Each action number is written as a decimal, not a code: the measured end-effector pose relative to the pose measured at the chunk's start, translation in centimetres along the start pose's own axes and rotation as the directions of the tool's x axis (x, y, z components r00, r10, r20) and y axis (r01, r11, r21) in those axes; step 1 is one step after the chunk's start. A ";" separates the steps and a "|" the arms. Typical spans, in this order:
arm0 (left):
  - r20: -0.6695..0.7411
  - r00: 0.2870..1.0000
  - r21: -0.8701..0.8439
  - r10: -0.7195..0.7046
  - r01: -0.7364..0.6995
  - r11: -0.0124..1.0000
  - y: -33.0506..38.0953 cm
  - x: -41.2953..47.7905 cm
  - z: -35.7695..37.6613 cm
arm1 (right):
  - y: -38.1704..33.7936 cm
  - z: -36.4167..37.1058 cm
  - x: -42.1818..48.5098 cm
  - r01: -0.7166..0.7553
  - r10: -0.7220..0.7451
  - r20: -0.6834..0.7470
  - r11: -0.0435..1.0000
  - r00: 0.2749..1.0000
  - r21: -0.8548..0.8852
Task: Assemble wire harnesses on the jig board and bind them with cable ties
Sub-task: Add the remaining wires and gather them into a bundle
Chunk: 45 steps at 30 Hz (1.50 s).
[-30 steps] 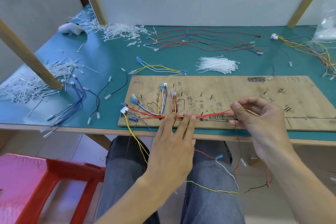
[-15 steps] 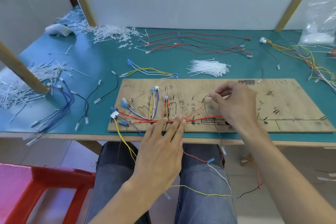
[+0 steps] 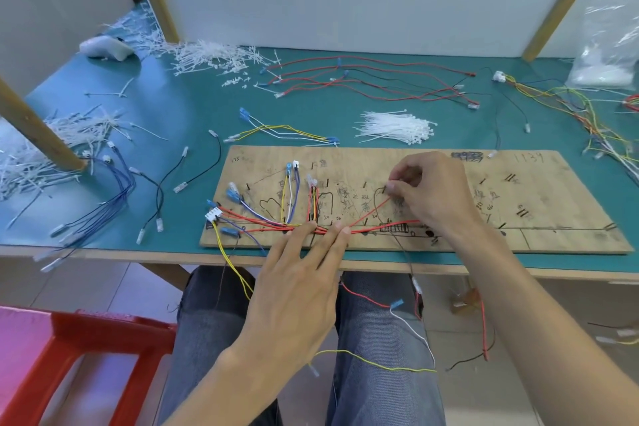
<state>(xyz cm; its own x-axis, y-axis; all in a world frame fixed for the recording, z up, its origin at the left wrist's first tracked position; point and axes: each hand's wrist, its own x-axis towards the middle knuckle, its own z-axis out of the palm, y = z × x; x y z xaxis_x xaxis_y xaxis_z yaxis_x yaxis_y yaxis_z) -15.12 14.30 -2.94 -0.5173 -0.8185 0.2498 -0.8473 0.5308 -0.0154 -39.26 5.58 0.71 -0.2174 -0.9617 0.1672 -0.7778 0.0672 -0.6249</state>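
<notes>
Left hand [image 3: 297,284] open, fingers flat pressing red wires [image 3: 366,230] onto jig board [image 3: 553,218] near surface's front edge, right hand [image 3: 428,194] pinching a red wire.

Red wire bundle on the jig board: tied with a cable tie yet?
Not yet: no tie shows on the red wire bundle; left hand only presses it down.

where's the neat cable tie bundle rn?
Head view: the cable tie bundle lies on the green mat just beyond the jig board's far edge, right of centre, above the right hand.
</notes>
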 end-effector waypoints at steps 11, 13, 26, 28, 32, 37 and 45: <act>-0.003 1.000 -0.041 -0.021 0.020 0.999 0.1 0.4 -0.4 | 0.3 -1.6 -1.7 0.001 -0.006 0.004 0.659 1.000 0.752; -0.009 1.000 -0.038 -0.015 0.015 0.999 0.2 0.5 -0.5 | 0.7 -2.4 -2.6 -0.008 -0.034 0.037 0.605 0.999 0.796; 0.046 0.999 0.016 -0.006 0.005 1.000 1.0 0.6 0.5 | 0.3 0.7 -1.2 -0.108 0.130 -0.063 0.954 0.990 0.281; 0.034 0.999 0.020 -0.003 0.002 1.000 0.9 0.6 0.6 | -0.1 1.2 -0.5 -0.082 0.101 -0.078 0.972 0.992 0.222; 0.050 0.999 0.023 0.000 -0.001 1.000 1.0 0.7 0.3 | -0.5 1.3 0.3 -0.033 0.035 -0.065 0.999 0.997 0.038; -0.039 0.999 -0.011 -0.026 0.026 1.000 2.0 0.9 -0.7 | -0.5 0.8 0.7 0.057 -0.057 0.013 0.998 0.998 0.006; 0.046 0.990 -0.089 0.134 -0.130 0.988 7.6 2.7 -0.4 | -0.3 1.0 0.6 0.051 -0.056 0.047 0.994 0.997 0.099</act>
<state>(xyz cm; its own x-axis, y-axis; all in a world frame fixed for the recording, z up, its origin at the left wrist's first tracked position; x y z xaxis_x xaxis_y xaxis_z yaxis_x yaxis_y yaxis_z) -22.87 16.20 -2.04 -0.6315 -0.7489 0.2008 -0.7588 0.6502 0.0386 -38.58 4.69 0.21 -0.1453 -0.9754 0.1660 -0.7256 -0.0090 -0.6880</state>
